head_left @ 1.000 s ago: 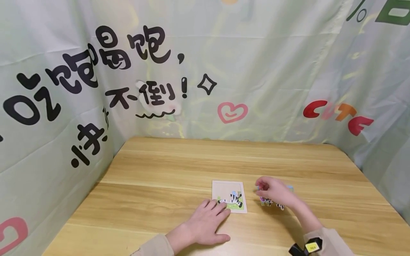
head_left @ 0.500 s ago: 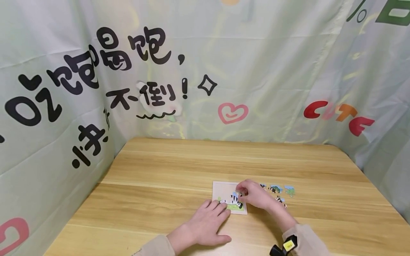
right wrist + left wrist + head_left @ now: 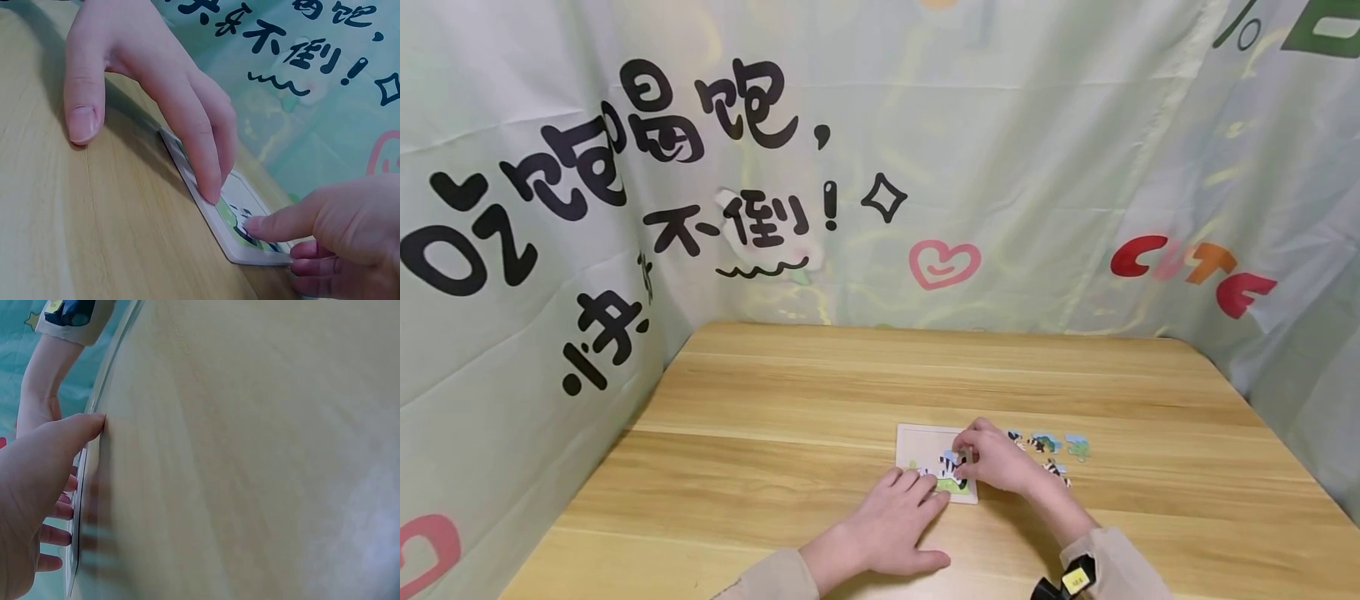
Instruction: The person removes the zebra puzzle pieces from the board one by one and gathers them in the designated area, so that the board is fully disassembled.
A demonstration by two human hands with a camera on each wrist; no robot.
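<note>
In the head view a shallow, pale jigsaw tray (image 3: 921,440) lies on the table. Its lower part holds fitted pieces with a zebra picture (image 3: 949,468) on green. My left hand (image 3: 895,525) lies with fingers extended over the tray's near edge, fingertips on it and thumb on the table side. At the tray's right side my right hand (image 3: 1000,460) pinches a small puzzle piece (image 3: 964,456), mostly hidden by the fingers. In the right wrist view, the right thumb (image 3: 269,226) touches the picture close to the left fingertips (image 3: 214,195).
Several loose puzzle pieces (image 3: 1078,447) with blue, green and zebra-striped print lie right of the tray. The wooden table (image 3: 760,400) extends to a printed fabric curtain (image 3: 1037,167) behind and at both sides.
My right hand has moved left from the loose pieces to the tray's right side, bringing a puzzle piece, and then slightly down. My left hand stays on the tray, shifted slightly right.
</note>
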